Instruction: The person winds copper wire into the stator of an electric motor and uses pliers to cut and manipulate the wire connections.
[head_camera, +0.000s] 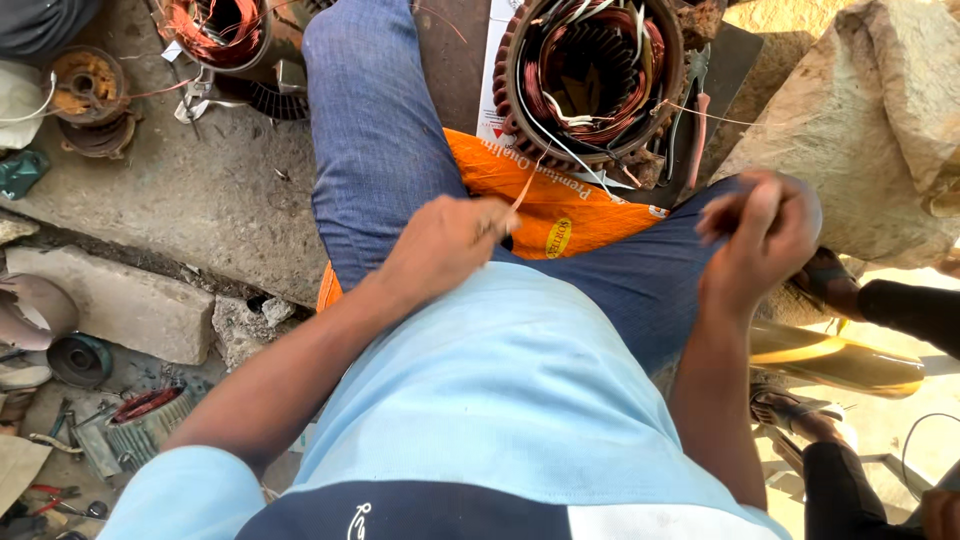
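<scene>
- Between my knees, on the orange sack (560, 215), sits the motor stator (590, 75), its copper winding exposed.
- A thin copper wire (527, 183) runs from it; pulled too hard, I judge it could snap or kink.
- My left hand (445, 245) is closed, pinching that wire.
- My right hand (765, 230) is curled shut; I cannot tell what it grips.

An orange plastic bag (560, 205) with a small round yellow mark lies across the person's lap. Behind it, a white printed sheet (495, 70) with a small red mark stands upright.
</scene>
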